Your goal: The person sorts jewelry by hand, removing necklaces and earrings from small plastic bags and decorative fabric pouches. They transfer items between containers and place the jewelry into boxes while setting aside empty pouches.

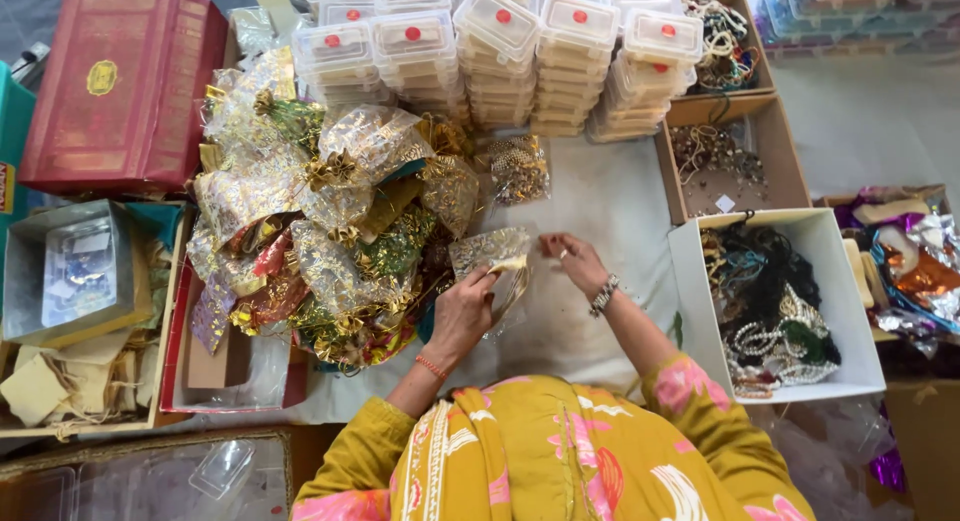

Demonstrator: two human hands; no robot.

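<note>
Our fingers [487,273] of the left hand [462,313] pinch the lower edge of a small clear pouch [490,251] printed with gold, and the right hand [572,261] has its fingertips closed on the pouch's right corner. The pouch is see-through, flecked with gold pattern, and crinkled. It lies flat on the white-covered table [600,206] between our two hands, its long axis running left to right, tilted slightly up toward the right; which end is its mouth we cannot tell. Just to its left sits a heap of gold-patterned gift pouches [320,221] tied with gold bows. To the right stands a white box of beaded jewellery [775,311]. Farther off, stacks of clear lidded containers [500,51] with red dots line the back, and a red box [120,86] rests at far left.
</note>
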